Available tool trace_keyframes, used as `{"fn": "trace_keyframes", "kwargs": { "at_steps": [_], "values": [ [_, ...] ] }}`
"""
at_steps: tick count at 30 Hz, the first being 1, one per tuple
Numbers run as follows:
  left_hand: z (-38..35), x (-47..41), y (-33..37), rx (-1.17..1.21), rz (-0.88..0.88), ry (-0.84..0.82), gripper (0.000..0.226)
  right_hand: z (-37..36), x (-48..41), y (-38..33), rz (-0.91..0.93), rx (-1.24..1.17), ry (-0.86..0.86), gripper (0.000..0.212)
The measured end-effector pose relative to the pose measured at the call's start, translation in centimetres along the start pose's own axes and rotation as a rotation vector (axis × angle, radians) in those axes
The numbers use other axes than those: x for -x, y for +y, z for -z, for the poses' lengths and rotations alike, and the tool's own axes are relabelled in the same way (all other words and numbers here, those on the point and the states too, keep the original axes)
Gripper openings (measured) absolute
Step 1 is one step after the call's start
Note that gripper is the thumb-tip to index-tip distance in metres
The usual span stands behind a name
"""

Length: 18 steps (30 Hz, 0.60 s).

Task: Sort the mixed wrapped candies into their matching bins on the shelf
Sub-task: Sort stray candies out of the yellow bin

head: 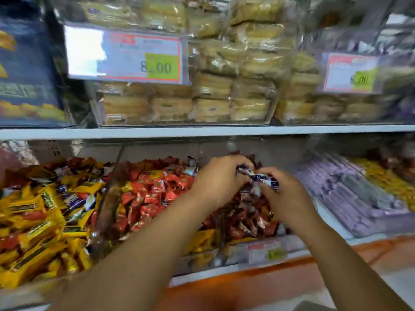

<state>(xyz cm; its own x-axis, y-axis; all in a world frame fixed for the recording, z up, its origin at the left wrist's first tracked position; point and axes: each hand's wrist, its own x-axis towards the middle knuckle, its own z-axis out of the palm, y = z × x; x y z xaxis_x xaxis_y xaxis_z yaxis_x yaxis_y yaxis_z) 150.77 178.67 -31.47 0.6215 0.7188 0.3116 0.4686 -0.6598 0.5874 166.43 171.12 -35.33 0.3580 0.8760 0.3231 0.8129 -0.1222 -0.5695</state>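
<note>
Both my hands reach into the middle clear bin [116, 167] on the lower shelf. My left hand [215, 182] and my right hand [285, 196] are closed on blue-and-white wrapped candies [258, 176], held between them above the pile. Under them lie dark red-brown wrapped candies [249, 218]. To their left is a heap of bright red wrapped candies [155, 191]. The left bin holds mostly yellow wrapped candies [38, 223], with a few blue-and-white and red ones mixed in. The frame is blurred.
A clear divider separates the yellow bin from the red one. Purple wrapped bars [350, 194] and a yellow pile [386, 178] fill the bins at the right. The upper shelf [202, 131] carries boxes of packed pastries [186, 104] and price tags [139, 57].
</note>
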Motion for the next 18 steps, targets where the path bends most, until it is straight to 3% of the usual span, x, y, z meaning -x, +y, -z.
{"fn": "trace_keyframes", "kwargs": {
  "at_steps": [4,7,12,18],
  "values": [
    [-1.3,-2.0,-1.2,-0.173,0.006,-0.136,0.034,0.3,-1.1,1.2,-0.04,0.002,-0.056,0.038],
    [-0.1,-1.3,-2.0,-0.157,-0.007,-0.173,0.043,1.0,-1.0,1.3,-0.056,-0.051,-0.161,0.047],
    [5.6,2.9,-3.0,-0.162,0.004,-0.049,0.039,2.2,-0.1,-1.9,0.018,-0.032,-0.158,0.041],
    [14.2,12.9,-7.6,-0.245,0.127,0.073,0.034,-0.7,2.2,-10.9,0.316,-0.037,-0.233,0.032]
  ]
}}
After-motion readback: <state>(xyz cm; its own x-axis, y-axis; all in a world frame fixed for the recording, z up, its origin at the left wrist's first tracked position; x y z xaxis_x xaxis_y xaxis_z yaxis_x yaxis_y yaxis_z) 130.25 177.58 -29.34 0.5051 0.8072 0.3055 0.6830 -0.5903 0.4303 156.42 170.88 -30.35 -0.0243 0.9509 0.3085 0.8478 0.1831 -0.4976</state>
